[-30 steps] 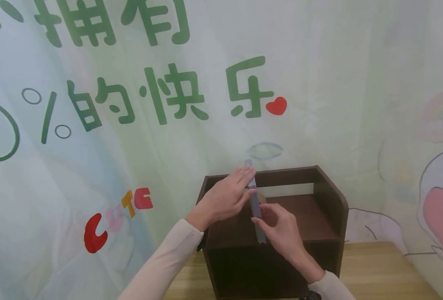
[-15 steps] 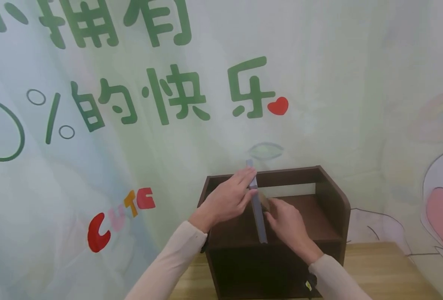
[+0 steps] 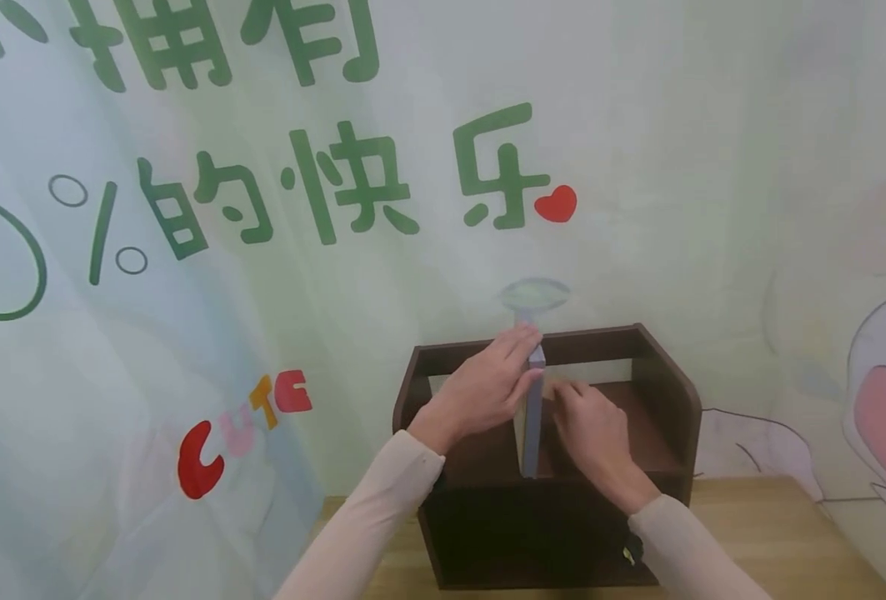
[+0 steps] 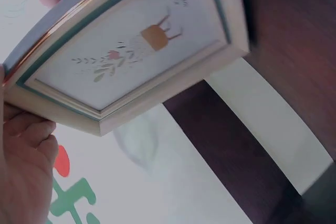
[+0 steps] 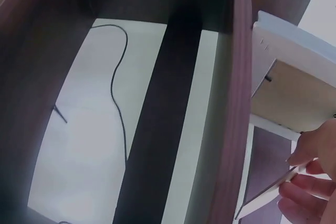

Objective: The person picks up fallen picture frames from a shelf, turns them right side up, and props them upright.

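A picture frame (image 3: 534, 421) stands edge-on on the upper board of a dark brown shelf. Its front (image 4: 152, 40) shows a small drawing of flowers in an orange pot, inside a cream and green border. My left hand (image 3: 485, 387) grips the frame's upper part, with fingers (image 4: 34, 135) curled at its edge. Behind the frame, my right hand (image 3: 596, 429) pinches the thin stand leg (image 5: 268, 195) between thumb and fingers (image 5: 310, 187). The leg is swung out from the beige back panel (image 5: 302, 93). In the head view, the frame's face is mostly hidden.
The brown shelf (image 3: 671, 400) has raised sides, a back rail and a dark lower compartment (image 3: 518, 533). It stands on a light wooden table (image 3: 758, 525). A printed curtain (image 3: 675, 167) hangs close behind. A thin black cable (image 5: 119, 108) shows through the shelf's opening.
The frame has shifted right and turned slightly, so its front now shows a little, and my left hand moved with it. My right hand moved from the frame's near edge to its stand leg.
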Motion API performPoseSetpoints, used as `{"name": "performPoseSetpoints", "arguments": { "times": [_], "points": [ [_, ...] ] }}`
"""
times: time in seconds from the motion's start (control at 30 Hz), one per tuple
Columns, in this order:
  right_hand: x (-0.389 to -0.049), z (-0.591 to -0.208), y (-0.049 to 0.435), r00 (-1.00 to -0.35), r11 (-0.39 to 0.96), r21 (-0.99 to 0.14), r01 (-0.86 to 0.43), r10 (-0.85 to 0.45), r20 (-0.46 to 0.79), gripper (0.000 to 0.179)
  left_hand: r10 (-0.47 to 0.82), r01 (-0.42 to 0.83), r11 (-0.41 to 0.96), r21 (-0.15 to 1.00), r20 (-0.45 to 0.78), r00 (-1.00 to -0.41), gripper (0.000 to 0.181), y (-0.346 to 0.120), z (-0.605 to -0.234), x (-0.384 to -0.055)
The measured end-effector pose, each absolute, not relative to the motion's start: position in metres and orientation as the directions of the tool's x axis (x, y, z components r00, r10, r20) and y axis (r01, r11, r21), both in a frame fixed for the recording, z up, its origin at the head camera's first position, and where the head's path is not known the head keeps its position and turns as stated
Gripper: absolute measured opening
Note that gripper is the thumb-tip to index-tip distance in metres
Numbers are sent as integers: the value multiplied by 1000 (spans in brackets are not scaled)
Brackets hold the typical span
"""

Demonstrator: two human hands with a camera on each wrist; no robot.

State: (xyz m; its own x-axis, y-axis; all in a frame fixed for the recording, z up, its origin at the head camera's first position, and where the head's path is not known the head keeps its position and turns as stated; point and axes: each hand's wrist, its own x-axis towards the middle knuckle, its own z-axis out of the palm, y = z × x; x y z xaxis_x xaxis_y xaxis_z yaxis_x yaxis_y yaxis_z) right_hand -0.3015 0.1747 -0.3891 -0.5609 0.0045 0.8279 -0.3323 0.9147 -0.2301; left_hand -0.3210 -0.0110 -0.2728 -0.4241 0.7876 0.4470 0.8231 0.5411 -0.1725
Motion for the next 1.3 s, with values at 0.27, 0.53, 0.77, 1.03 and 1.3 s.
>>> {"name": "performPoseSetpoints", "arguments": {
  "times": [0.27, 0.53, 0.77, 1.03, 1.3],
  "points": [
    [-297, -395, 194, -580, 923, -225, -313, 2, 815, 31, 836, 833, 498, -242, 389, -387, 56, 22, -271, -322],
    [-295, -397, 200, -634, 923, -265, -278, 31, 773, 26, 847, 827, 494, -267, 363, -389, 54, 40, -274, -320],
    [-295, -404, 207, -659, 913, -312, -261, 68, 749, 19, 851, 815, 506, -281, 314, -421, 54, 53, -276, -317],
    [-284, -395, 210, -658, 900, -322, -294, 54, 751, 15, 820, 858, 490, -157, 418, -392, 55, 57, -284, -317],
    [-257, -373, 206, -656, 848, -381, -367, 54, 753, 19, 696, 844, 512, 160, 499, -517, 61, 41, -280, -305]
  ]
}}
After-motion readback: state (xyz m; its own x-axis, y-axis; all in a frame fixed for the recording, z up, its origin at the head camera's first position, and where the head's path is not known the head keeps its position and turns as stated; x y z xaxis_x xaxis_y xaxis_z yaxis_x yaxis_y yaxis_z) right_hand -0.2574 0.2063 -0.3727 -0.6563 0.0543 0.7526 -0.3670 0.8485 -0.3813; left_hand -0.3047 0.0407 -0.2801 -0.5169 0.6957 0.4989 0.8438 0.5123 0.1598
